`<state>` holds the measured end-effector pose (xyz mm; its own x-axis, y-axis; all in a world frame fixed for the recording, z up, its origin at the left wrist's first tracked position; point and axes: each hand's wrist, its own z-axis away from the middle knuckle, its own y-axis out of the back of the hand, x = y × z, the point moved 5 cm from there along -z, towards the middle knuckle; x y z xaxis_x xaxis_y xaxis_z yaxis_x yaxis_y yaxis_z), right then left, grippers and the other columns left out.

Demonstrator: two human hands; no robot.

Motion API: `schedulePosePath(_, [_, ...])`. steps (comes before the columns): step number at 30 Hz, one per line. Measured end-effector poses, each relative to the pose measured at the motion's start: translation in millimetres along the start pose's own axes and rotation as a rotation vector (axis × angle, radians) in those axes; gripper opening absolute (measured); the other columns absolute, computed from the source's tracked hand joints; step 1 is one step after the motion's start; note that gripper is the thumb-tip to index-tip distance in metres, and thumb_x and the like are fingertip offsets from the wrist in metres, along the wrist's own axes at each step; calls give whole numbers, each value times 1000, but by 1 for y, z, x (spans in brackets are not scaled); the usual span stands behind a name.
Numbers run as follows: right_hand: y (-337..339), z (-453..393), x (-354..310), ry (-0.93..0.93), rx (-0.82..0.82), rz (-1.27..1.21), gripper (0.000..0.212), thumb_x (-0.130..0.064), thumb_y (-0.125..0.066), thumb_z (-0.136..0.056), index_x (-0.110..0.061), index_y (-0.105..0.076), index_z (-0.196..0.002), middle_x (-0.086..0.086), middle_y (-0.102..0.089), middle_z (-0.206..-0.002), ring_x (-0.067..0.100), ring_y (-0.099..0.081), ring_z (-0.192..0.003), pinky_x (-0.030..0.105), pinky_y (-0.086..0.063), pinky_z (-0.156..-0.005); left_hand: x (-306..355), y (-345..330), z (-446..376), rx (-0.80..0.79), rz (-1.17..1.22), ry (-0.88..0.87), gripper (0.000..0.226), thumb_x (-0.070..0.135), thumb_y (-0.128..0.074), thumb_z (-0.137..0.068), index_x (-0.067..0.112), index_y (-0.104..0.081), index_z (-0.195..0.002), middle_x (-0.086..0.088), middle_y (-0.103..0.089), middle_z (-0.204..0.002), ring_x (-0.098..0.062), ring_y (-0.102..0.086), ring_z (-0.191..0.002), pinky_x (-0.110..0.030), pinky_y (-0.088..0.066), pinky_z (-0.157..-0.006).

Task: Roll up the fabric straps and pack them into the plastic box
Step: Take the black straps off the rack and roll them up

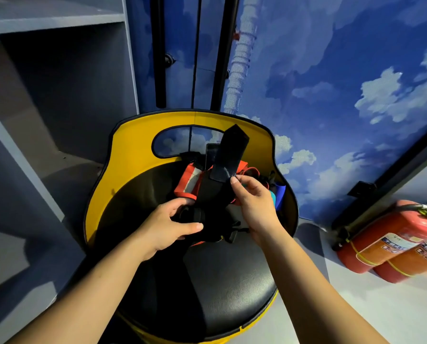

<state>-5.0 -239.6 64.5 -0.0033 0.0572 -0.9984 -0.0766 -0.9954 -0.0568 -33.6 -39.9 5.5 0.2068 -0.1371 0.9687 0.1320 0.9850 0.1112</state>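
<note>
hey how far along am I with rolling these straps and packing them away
Done: nothing clearly packed; no plastic box can be made out in this view.
In hand: your left hand grips the rolled end of a black strap, while your right hand pinches it higher up; its free end sticks up unrolled.
Left: finish that roll, then the orange strap and blue strap still loose on the chair seat.

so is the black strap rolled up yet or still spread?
Partly rolled. The left hand grips a coiled end, while the black strap runs unrolled upward, its free part pinched by the right hand.
</note>
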Motion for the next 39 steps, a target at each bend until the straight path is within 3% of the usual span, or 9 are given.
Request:
schedulePosePath(3, [-1, 4, -14, 116, -21, 78, 6, -14, -67, -95, -13, -71, -100, 1, -71, -86, 9, -68, -82, 24, -55, -70, -1, -1, -1, 17, 91, 38, 51, 12, -85, -78, 44, -62, -111, 10, -60, -120, -11, -62, -110, -38, -60, -86])
schedulePosePath(8, [-5, 9, -26, 284, -73, 212, 35, -3, -67, -92, -36, -75, -100, 15, -70, -101, 28, -68, -94, 42, -57, -83, 2, 4, -6, 98, 216, 70, 49, 9, -84, -77, 32, -65, -116, 3, -64, -122, -21, -68, -104, -48, -61, -84])
schedulePosePath(13, [-15, 20, -21, 126, -202, -68, 22, -1, -60, -96, -15, -73, -107, 3, -76, -95, 10, -70, -87, 22, -56, -75, 11, 15, -9, 213, 327, 90, 46, 10, -84, -77, 26, -63, -114, 1, -58, -124, -26, -63, -110, -49, -61, -82])
schedulePosePath(18, [-18, 24, -10, -46, -334, -234, 31, -2, -51, -97, -16, -79, -99, 9, -70, -97, 22, -60, -90, 28, -47, -80, 17, 27, -13, 341, 375, 88, 48, 17, -86, -75, 28, -63, -116, -1, -65, -124, -27, -66, -110, -43, -62, -75])
schedulePosePath(22, [-19, 26, 0, -34, -356, -172, 29, -12, -76, -82, -14, -71, -110, 11, -70, -99, 23, -66, -95, 38, -52, -89, 22, 30, -12, 370, 423, 51, 49, 16, -83, -80, 27, -62, -123, -6, -65, -126, -29, -70, -104, -41, -62, -76])
schedulePosePath(26, [-15, 26, 11, -91, -313, -94, 33, 6, -73, -83, -7, -61, -111, 7, -70, -84, 19, -70, -77, 29, -57, -73, 27, 33, -12, 372, 553, 23, 46, 1, -70, -88, 21, -59, -128, -10, -67, -123, -31, -71, -101, -45, -61, -76])
schedulePosePath(30, [-15, 29, 24, -125, -371, 62, 6, -1, -73, -86, -7, -72, -84, 6, -74, -80, 12, -69, -70, 24, -53, -67, 30, 23, -9, 325, 628, 46, 38, 0, -60, -94, 16, -58, -129, -15, -66, -124, -36, -68, -104, -49, -59, -81])
schedulePosePath(37, [-3, 18, 31, -6, -247, 329, 20, -28, -80, -85, -10, -73, -79, 1, -65, -65, 10, -57, -61, 31, -47, -57, 34, 5, -1, 203, 741, 175, 23, 5, -53, -98, 18, -60, -115, -21, -68, -111, -40, -65, -101, -53, -55, -77])
schedulePosePath(39, [-4, 18, 29, 48, -215, 407, 28, -43, -79, -81, -16, -73, -79, 7, -68, -67, 15, -58, -61, 43, -48, -57, 33, 2, 2, 164, 758, 227, 24, 8, -52, -98, 17, -61, -118, -22, -72, -107, -41, -66, -101, -54, -55, -79])
